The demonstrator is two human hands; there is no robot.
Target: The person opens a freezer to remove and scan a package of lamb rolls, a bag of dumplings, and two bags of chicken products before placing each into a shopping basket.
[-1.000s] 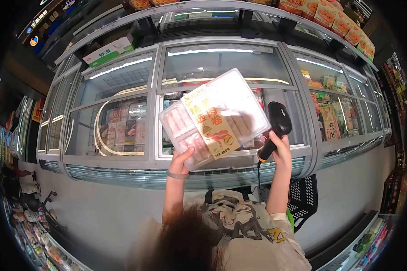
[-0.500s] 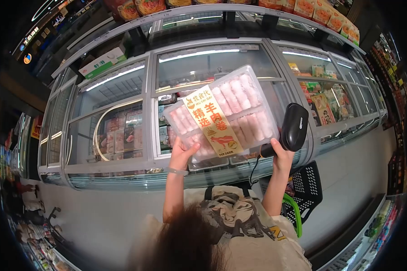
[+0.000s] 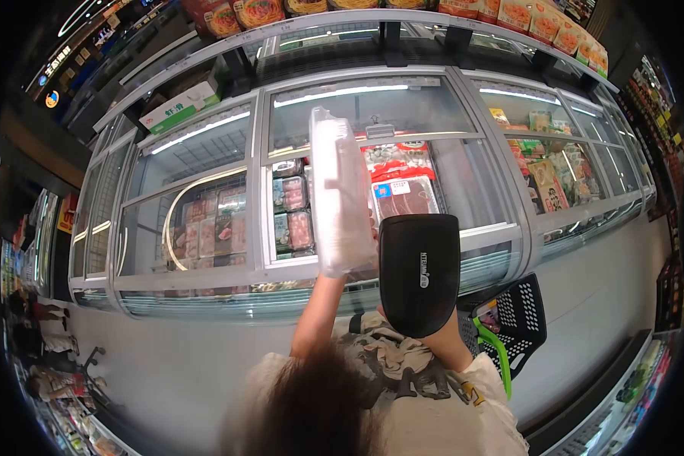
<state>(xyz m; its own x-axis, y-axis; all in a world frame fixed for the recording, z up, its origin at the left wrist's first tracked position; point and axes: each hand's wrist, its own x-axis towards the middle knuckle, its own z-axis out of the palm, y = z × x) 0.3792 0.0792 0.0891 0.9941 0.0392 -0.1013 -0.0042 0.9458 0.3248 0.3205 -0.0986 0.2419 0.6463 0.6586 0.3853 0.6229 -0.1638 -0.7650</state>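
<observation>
while gripping the clear plastic tray of pink meat rolls (image 3: 339, 199) edge-on in the left hand (image 3: 340, 266) above the glass-lidded freezer (image 3: 205, 190), with the right hand (image 3: 433, 334) closed under the black handheld scanner (image 3: 419, 272), scanning step; next likely calls for facing the barcode toward the scanner.

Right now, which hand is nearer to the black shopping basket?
Right. The right hand, hidden behind the barcode scanner, is just left of the basket; the left hand holds the meat tray farther left.

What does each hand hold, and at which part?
Left hand: the clear meat tray, turned edge-on, held at its lower end. Right hand: the black scanner; its grip is hidden behind the scanner's head.
</observation>
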